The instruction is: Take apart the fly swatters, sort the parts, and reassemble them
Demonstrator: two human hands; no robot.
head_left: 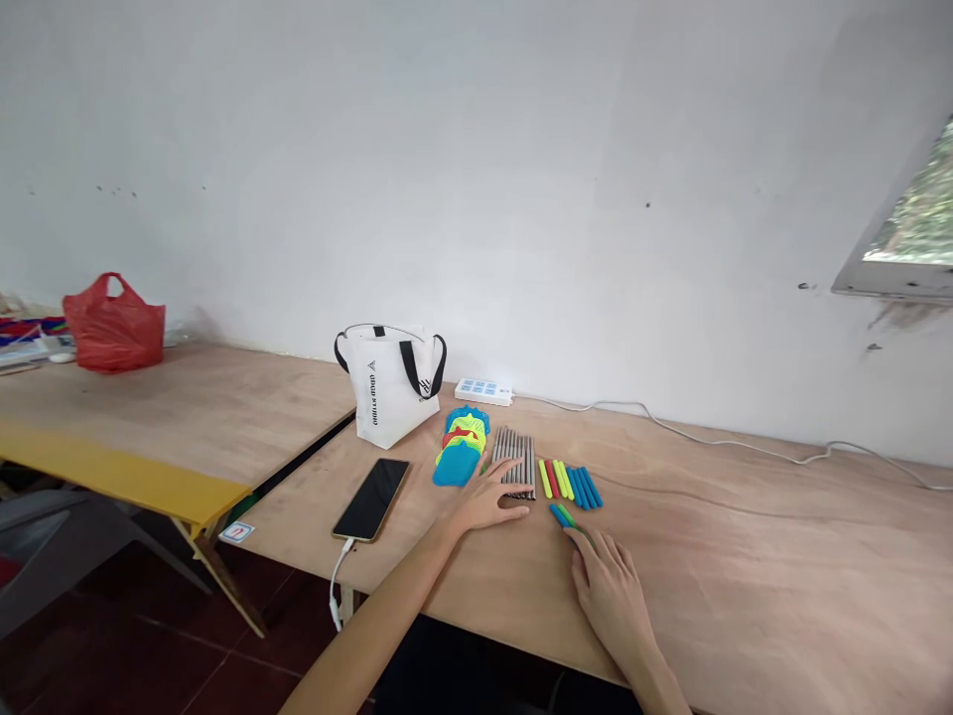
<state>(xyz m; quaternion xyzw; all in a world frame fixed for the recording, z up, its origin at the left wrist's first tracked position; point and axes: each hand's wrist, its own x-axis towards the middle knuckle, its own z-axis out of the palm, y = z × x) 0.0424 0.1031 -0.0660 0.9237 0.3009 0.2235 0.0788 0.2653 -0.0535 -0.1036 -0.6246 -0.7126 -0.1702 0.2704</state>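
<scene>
Left hand (487, 500) lies flat, fingers apart, on metal rods (516, 460) running twelve-to-six; right hand (607, 586), grip loose, touches a blue-green stick (562, 514) angled toward ten.

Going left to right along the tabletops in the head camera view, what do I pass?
Red plastic bag → white tote bag → black phone → stack of coloured mesh pieces → row of metal rods → row of coloured sticks → white cable trailing off to the right.
</scene>
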